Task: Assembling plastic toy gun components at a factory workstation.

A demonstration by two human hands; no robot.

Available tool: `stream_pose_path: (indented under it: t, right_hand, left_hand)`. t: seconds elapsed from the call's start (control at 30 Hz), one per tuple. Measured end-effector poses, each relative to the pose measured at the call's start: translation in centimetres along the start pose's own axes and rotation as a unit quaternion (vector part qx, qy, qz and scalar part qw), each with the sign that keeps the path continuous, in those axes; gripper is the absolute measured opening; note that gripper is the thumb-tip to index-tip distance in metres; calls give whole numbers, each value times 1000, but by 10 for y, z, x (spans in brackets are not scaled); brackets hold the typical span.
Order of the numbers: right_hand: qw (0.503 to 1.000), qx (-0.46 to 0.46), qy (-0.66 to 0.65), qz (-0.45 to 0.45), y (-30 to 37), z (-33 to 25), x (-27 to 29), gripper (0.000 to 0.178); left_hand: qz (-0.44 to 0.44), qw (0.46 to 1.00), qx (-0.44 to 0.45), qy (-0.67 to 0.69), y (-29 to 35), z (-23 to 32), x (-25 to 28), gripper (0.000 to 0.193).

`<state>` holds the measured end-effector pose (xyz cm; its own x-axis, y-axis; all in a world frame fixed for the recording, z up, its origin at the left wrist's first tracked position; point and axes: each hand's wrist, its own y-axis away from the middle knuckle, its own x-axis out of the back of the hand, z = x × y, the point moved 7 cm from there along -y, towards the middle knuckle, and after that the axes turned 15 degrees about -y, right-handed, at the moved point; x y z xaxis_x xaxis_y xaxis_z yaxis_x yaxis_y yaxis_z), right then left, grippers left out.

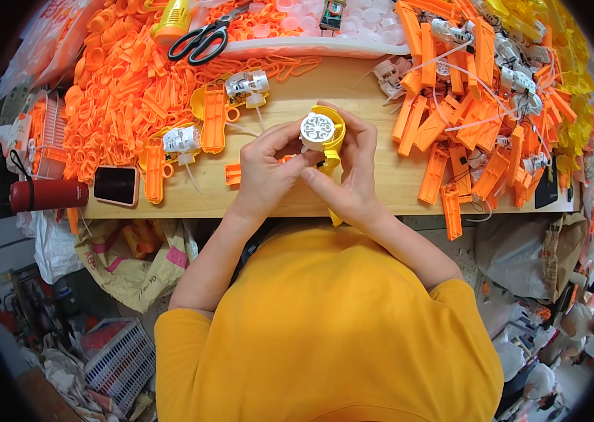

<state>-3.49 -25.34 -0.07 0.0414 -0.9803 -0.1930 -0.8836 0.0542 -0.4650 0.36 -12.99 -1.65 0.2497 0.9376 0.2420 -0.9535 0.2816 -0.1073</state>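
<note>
Above the table's near edge, my right hand (354, 176) wraps round a yellow plastic housing (336, 151), its thumb pointing inward. Set in the top of that housing is a white round part (317, 129) with a patterned face. My left hand (267, 172) is closed against the near left side of the same piece, fingertips beside the white part. What its fingertips pinch there is mostly hidden. Just left of my left wrist lies a small orange part (232, 174). Farther left rest two orange-and-yellow half shells (215, 119) fitted with white motor units (247, 83).
Loose orange parts (128, 105) heap at the left. Orange shells with white units and wires (480, 105) pile at the right, some overhanging the edge. Black scissors (202, 42) lie before a white tray (297, 48). A phone (115, 186) and red flask (49, 195) sit left.
</note>
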Motion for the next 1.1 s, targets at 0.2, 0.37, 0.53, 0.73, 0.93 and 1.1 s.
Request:
stream_pose_path:
  t: [0.2, 0.37, 0.53, 0.73, 0.93, 1.1]
  right_hand:
    - [983, -54, -55, 169, 0, 21, 9, 61]
    - [986, 28, -19, 164, 1, 11, 12, 58]
    - [984, 57, -9, 167, 4, 11, 19, 55]
    - [965, -16, -112, 235, 13, 22, 55, 38]
    - [946, 88, 310, 35, 22, 4, 73, 39]
    - [953, 76, 292, -14, 23, 11, 74, 30]
  left_hand:
    - [-11, 997, -51, -51, -4, 8, -5, 38]
    - [-31, 998, -47, -30, -7, 10, -11, 38]
    - [-37, 996, -68, -36, -10, 13, -18, 39]
    - [-120, 968, -115, -186, -35, 34, -50, 49]
    - [-128, 877, -253, -388, -48, 45, -74, 56]
    - [-113, 854, -255, -440, -39, 36, -65, 50]
